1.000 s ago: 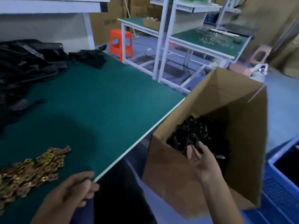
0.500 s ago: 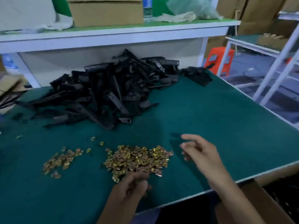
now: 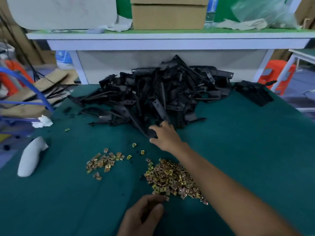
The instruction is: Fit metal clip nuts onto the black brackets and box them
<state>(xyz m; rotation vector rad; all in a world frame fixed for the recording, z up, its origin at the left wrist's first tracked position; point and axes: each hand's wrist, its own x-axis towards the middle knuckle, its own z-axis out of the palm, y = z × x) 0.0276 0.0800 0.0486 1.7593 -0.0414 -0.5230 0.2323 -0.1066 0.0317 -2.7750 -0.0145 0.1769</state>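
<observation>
A big heap of black brackets (image 3: 170,92) lies at the back of the green table (image 3: 247,150). My right hand (image 3: 164,136) reaches to the heap's near edge and grips the end of one black bracket (image 3: 150,132) between thumb and fingers. A large pile of gold clip nuts (image 3: 172,178) lies under my right forearm, and a smaller pile of nuts (image 3: 102,161) lies to its left. My left hand (image 3: 144,214) is at the near edge of the large pile, its curled fingertips pinching a clip nut (image 3: 167,198).
A white glove-like object (image 3: 29,159) and a crumpled white tissue (image 3: 42,121) lie at the table's left. A raised shelf (image 3: 170,42) with a cardboard box (image 3: 168,14) runs behind the heap. A black part (image 3: 254,92) lies back right, an orange stool (image 3: 276,77) beyond.
My view swung left from the cardboard box to the table. My right hand moved from over the box, across the nuts, forward onto a bracket. My left hand stayed at the nuts.
</observation>
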